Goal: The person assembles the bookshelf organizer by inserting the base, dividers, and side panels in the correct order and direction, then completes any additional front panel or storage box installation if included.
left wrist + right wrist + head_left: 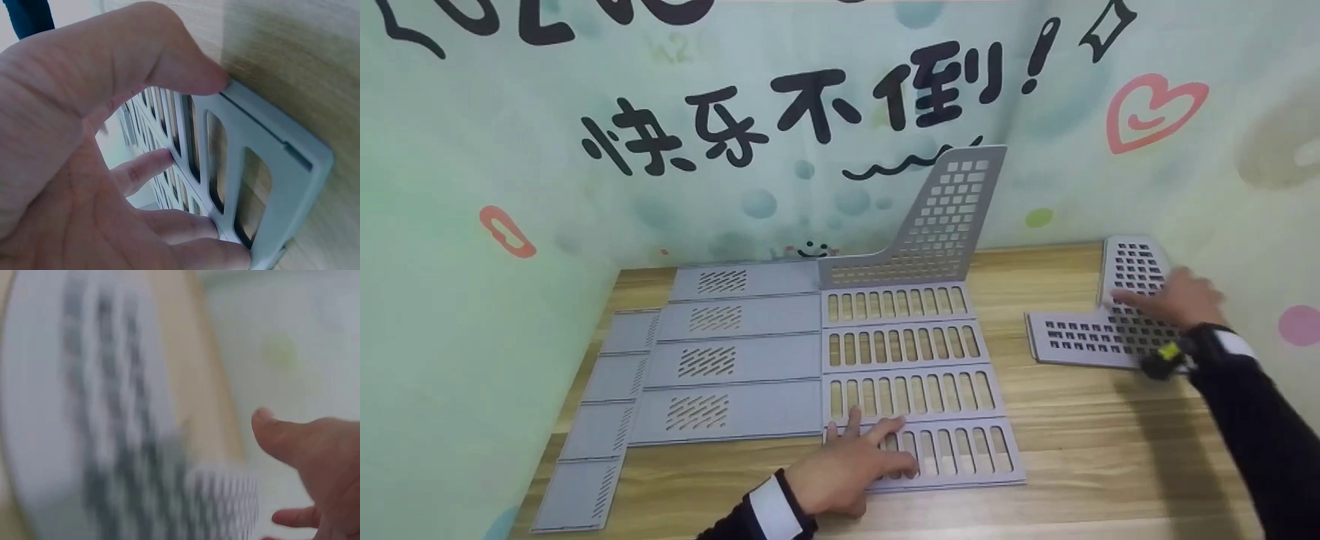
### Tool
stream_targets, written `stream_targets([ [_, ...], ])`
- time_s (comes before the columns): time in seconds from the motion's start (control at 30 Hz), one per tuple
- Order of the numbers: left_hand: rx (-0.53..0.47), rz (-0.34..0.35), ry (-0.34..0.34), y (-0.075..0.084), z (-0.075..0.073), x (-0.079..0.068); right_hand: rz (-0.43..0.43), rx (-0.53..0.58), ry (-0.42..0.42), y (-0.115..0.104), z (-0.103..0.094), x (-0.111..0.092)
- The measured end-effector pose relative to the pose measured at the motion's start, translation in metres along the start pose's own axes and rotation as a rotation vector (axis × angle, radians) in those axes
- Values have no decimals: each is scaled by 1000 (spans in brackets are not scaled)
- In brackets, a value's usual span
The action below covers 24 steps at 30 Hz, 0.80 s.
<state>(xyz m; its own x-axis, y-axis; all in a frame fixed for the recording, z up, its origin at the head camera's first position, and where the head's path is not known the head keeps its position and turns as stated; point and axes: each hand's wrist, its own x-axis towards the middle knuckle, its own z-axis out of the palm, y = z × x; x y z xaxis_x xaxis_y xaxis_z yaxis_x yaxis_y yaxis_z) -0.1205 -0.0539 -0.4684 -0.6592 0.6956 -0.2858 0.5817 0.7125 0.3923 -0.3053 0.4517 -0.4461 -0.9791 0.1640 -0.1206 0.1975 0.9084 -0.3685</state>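
My left hand [847, 466] rests with spread fingers on the front grey slotted panel [960, 452]. The left wrist view shows the thumb at that panel's near edge [270, 124], and the other fingers reach across its slots. At the right, my right hand [1181, 300] is over a grey L-shaped panel with square holes [1080, 334], which seems to lie on another. In the blurred right wrist view, the thumb [287, 439] is stretched out, with nothing visible in the grasp. A similar L-shaped perforated panel [941, 217] stands upright behind the slotted panels.
Several grey panels with slanted slots [780, 360] lie in rows left of the slotted ones. Smaller panels [577, 484] line the left edge of the wooden table [1080, 450]. A printed cloth backdrop [720, 202] rises behind and at both sides.
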Motion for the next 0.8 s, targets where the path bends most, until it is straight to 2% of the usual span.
stream_targets([
  [0.07,16,-3,-2,0,0,1,131,-15,-46,26,-5,-8],
  [0.13,30,-4,-2,0,0,1,218,5,-116,43,-8,-15],
  [0.2,28,-4,-3,0,1,1,256,46,-170,53,-10,-19],
  [0.27,13,-9,-8,0,0,0,247,79,-181,58,-12,-21],
  [0.4,-9,-25,-25,0,0,1,223,103,-151,60,-16,-22],
  [0.63,-4,-30,-26,0,0,1,255,164,-163,63,-23,-22],
  [0.8,13,-37,-33,1,0,3,139,269,-121,65,-34,-25],
])
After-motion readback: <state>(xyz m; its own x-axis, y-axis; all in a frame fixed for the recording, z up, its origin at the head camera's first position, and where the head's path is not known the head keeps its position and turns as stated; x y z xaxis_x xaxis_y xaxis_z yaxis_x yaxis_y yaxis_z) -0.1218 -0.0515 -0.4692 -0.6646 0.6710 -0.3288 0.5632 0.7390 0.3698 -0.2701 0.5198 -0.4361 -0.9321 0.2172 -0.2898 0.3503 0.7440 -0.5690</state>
